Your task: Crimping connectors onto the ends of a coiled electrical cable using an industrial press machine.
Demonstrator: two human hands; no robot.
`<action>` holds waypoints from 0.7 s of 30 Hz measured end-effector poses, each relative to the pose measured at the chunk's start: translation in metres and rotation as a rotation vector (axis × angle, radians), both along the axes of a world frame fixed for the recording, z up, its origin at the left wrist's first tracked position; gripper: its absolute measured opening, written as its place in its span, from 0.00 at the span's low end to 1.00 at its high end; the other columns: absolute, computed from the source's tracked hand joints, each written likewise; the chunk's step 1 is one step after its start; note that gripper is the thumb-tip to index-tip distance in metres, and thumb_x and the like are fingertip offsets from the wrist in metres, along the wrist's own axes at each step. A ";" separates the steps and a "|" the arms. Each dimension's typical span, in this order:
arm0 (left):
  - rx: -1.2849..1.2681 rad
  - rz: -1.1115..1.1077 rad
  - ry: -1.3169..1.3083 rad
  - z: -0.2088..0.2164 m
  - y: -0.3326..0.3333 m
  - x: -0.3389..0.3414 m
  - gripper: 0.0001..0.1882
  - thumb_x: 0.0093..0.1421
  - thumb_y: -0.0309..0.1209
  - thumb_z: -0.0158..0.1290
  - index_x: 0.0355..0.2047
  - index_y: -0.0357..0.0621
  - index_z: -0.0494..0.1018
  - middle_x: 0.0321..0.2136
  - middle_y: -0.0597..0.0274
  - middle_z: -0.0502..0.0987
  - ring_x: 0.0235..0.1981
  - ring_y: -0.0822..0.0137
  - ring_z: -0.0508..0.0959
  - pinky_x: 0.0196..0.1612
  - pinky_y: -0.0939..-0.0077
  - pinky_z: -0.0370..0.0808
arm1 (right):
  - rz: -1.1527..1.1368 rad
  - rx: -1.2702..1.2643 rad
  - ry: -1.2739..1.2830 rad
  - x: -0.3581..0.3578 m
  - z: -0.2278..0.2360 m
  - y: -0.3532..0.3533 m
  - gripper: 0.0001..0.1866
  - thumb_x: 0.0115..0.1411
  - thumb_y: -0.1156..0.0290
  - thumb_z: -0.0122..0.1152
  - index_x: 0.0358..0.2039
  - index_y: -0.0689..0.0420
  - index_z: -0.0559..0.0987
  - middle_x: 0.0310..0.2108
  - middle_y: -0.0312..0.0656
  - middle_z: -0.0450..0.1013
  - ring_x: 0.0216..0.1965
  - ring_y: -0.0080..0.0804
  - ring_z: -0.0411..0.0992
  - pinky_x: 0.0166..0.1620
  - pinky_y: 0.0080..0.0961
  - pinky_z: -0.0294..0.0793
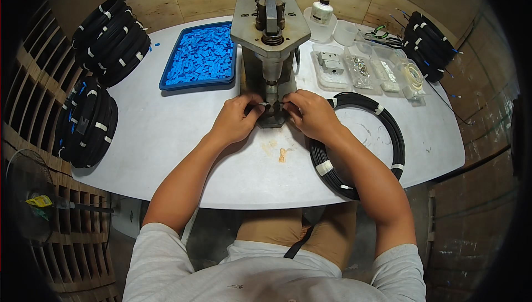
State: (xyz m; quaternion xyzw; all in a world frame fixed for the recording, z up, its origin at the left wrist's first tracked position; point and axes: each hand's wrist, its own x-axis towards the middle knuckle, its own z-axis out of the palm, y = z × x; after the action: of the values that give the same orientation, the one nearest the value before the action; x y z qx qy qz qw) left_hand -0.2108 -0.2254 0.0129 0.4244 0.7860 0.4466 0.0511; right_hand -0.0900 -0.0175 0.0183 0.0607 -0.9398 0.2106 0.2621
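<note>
1. Filling most of the view is a white table [160, 136], with its curved near edge by the person's lap.
2. A tall metal press [271, 68] stands at the middle of the far edge, and its foot comes toward the middle of the table.
3. Black cable piles sit at the sides: a big pile [113, 41] in the far left corner, a lower pile [88, 127] by the left edge, and another pile [426, 47] in the far right corner.
4. A blue tray [198, 84] full of little blue bits is near the far edge, just left of the press.
5. One black cable ring [394, 136] lies flat on the right half, reaching close to the near edge. The right arm goes over it.
6. Clear tubs [363, 69] with small parts stand in a row toward the far right corner.
7. The left hand [237, 118] has its thumb and finger pinched together at the press. The right hand [313, 114] is bent across from it; I cannot tell if its fingers grip anything.
8. A small piece [266, 104] is between the left fingertips, low at the press, just left of the right fingertips. It is too tiny to tell what it is.
</note>
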 end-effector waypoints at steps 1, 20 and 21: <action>0.000 -0.001 0.000 -0.001 0.000 -0.001 0.14 0.64 0.33 0.57 0.44 0.35 0.79 0.37 0.44 0.83 0.36 0.52 0.84 0.42 0.65 0.79 | 0.000 -0.005 0.005 0.000 0.000 0.000 0.06 0.60 0.70 0.65 0.38 0.55 0.81 0.32 0.46 0.77 0.36 0.50 0.78 0.40 0.42 0.78; 0.019 -0.002 0.017 -0.004 0.000 -0.002 0.14 0.64 0.33 0.58 0.44 0.35 0.79 0.35 0.51 0.84 0.34 0.60 0.83 0.40 0.68 0.78 | -0.001 0.026 -0.003 0.000 0.003 -0.001 0.06 0.60 0.71 0.64 0.37 0.56 0.81 0.31 0.47 0.77 0.35 0.51 0.78 0.40 0.43 0.78; 0.031 -0.003 0.028 -0.005 0.000 -0.002 0.14 0.64 0.33 0.58 0.44 0.36 0.79 0.36 0.51 0.84 0.34 0.59 0.83 0.40 0.68 0.78 | -0.001 0.024 0.002 0.000 0.002 -0.001 0.05 0.60 0.71 0.64 0.37 0.56 0.80 0.31 0.47 0.77 0.35 0.51 0.78 0.40 0.43 0.78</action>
State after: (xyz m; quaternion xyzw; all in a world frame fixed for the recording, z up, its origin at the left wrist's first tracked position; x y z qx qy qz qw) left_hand -0.2128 -0.2252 0.0082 0.4326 0.7790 0.4527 0.0345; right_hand -0.0898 -0.0187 0.0206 0.0637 -0.9421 0.1991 0.2622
